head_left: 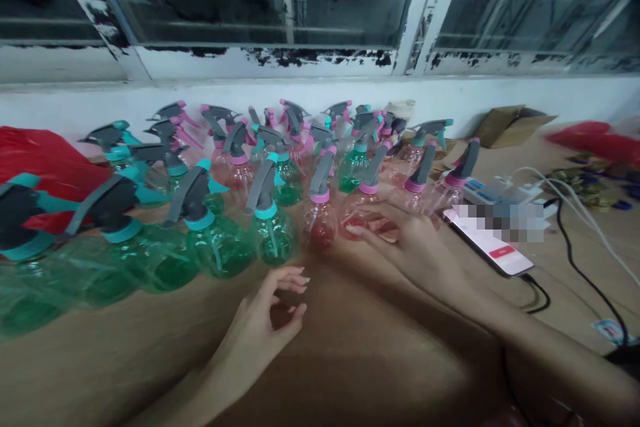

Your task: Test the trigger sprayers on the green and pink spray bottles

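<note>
My right hand (407, 237) is wrapped round the lower body of a pink spray bottle (360, 207), the thumb across its front. That bottle stands upright on the table, with a grey trigger head and a pink collar. Just left of it is another pink spray bottle (320, 217), free of my hands. My left hand (267, 313) hovers over the brown table top, fingers curved and thumb apart, with nothing between them. A green spray bottle (273, 233) with a teal collar is the thing nearest to it.
Several green bottles (215, 247) line the left side, and more pink and green ones crowd behind. A phone (490, 243) with a cable lies at right. Beyond are a power strip (520, 193), a cardboard box (513, 125) and red bags (50, 160). A windowed wall (300, 67) bounds the back.
</note>
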Demonstrator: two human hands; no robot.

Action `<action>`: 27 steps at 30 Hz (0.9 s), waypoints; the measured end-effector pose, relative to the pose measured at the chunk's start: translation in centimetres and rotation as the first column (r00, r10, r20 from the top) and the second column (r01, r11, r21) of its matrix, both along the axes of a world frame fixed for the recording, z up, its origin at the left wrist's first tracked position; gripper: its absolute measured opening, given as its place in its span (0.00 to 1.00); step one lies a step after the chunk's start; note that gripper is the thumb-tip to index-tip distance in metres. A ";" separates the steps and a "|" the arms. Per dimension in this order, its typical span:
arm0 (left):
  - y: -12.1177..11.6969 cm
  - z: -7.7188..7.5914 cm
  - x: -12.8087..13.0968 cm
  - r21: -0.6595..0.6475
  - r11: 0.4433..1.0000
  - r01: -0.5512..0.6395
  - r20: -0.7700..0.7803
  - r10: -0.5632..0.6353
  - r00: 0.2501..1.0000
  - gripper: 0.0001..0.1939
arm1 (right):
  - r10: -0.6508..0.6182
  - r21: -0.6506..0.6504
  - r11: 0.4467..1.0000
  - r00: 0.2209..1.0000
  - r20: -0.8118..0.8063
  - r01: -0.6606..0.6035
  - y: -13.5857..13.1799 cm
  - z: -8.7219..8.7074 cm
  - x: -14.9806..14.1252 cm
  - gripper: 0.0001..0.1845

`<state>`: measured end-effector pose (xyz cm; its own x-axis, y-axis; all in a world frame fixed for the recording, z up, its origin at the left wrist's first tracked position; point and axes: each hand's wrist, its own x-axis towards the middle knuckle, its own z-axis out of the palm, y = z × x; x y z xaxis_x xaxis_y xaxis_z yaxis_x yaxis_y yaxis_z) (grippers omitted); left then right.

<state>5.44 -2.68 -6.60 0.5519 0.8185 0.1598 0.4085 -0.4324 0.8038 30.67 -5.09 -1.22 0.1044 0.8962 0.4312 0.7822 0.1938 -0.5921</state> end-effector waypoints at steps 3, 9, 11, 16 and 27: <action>0.4 0.1 0.6 0.003 1.000 0.019 -0.001 -0.019 1.000 0.13 | -0.130 0.020 0.991 0.991 -0.034 0.131 -0.3 0.0 2.3 0.18; 0.1 1.9 2.6 -0.019 0.999 0.041 -0.020 -0.042 0.999 0.09 | -0.251 -0.067 0.963 0.958 0.136 0.262 1.7 -0.3 2.3 0.34; -0.1 2.5 3.2 -0.014 0.999 0.048 -0.040 -0.048 0.998 0.08 | -0.247 -0.058 0.964 0.952 0.181 0.261 2.6 -0.6 1.9 0.36; -0.5 3.3 4.1 -0.050 0.997 0.055 -0.091 -0.059 0.994 0.08 | -0.267 -0.104 0.946 0.920 0.288 0.307 4.0 -0.8 1.9 0.30; 0.0 4.4 6.9 0.019 1.000 0.019 0.053 -0.020 0.998 0.10 | -0.104 -0.105 0.983 0.925 0.366 0.152 -0.7 -0.4 2.0 0.31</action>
<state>12.30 -2.67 -2.21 0.5581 0.8043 0.2042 0.3566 -0.4547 0.8162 32.66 -5.77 -1.64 0.0824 0.9357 0.3430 0.9593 0.0188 -0.2819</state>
